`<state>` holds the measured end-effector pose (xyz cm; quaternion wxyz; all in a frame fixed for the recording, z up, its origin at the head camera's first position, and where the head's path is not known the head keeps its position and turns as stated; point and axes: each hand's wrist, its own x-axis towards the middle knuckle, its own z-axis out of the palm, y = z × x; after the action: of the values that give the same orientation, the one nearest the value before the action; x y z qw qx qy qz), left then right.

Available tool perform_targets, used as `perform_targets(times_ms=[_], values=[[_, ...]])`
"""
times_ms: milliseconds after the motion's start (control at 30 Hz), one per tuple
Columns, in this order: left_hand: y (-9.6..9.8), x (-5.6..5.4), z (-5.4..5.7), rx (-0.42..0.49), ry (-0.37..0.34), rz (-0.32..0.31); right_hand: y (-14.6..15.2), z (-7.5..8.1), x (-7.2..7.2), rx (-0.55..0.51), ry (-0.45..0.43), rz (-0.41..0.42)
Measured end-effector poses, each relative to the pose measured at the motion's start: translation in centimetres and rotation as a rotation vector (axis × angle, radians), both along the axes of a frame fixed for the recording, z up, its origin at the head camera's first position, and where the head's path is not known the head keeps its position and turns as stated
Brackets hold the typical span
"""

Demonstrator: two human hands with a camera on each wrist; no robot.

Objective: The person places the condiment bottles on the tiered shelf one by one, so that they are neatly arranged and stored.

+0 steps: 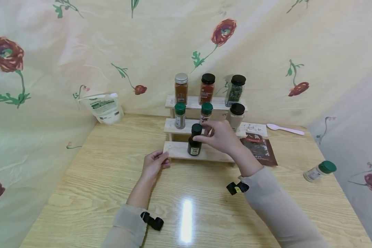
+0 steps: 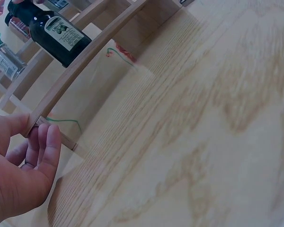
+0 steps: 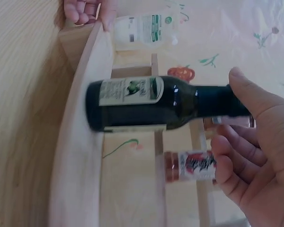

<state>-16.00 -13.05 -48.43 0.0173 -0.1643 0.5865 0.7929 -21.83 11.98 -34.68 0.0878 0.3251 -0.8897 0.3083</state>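
Observation:
A dark glass bottle [image 1: 194, 146] with a black cap and pale label stands upright on the lowest step of a wooden three-tier rack [image 1: 177, 150]. My right hand [image 1: 220, 137] holds the bottle near its neck and cap, the thumb in front and the other fingers curled beside it. My left hand [image 2: 19, 165] grips the left front corner of that lowest step, thumb on top and fingers bent below. On the middle tier stand two green-capped jars [image 1: 180, 117] and a black-capped jar [image 1: 235, 119]. The top tier carries three larger jars [image 1: 207, 90].
A white pouch [image 1: 103, 108] leans at the back left. Right of the rack lie a dark red packet [image 1: 258, 150] and a pale pink spoon [image 1: 285, 129]. A green-capped jar [image 1: 319, 171] lies near the table's right edge. A floral cloth [image 1: 161, 51] hangs behind.

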Motion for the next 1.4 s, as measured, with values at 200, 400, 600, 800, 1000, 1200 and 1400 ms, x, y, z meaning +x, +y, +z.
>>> perform_targets(times_ms=[200,400,600,800,1000,1200,1400], values=[[0.1,0.1,0.0,0.008,-0.003,0.004,2.6,-1.4,0.9,-0.048,-0.006,0.019],[0.1,0.0,0.0,0.006,-0.003,-0.001,4.8,-2.6,1.5,-0.095,0.027,0.015],[0.0,0.1,-0.1,0.008,-0.001,-0.017,6.9,-3.7,2.0,-0.103,0.053,-0.017],[-0.1,0.3,-0.2,0.006,0.028,-0.033,9.3,-4.6,2.6,-0.077,0.035,-0.089],[-0.2,0.4,-0.3,0.013,0.064,-0.023,12.0,-5.3,3.0,-0.079,0.037,-0.149],[-0.2,0.3,-0.1,0.005,0.026,-0.018,14.6,-5.6,3.5,-0.074,0.060,-0.192],[-0.1,0.2,-0.1,0.004,0.007,-0.021,17.7,-5.3,4.0,-0.037,0.077,-0.286]])
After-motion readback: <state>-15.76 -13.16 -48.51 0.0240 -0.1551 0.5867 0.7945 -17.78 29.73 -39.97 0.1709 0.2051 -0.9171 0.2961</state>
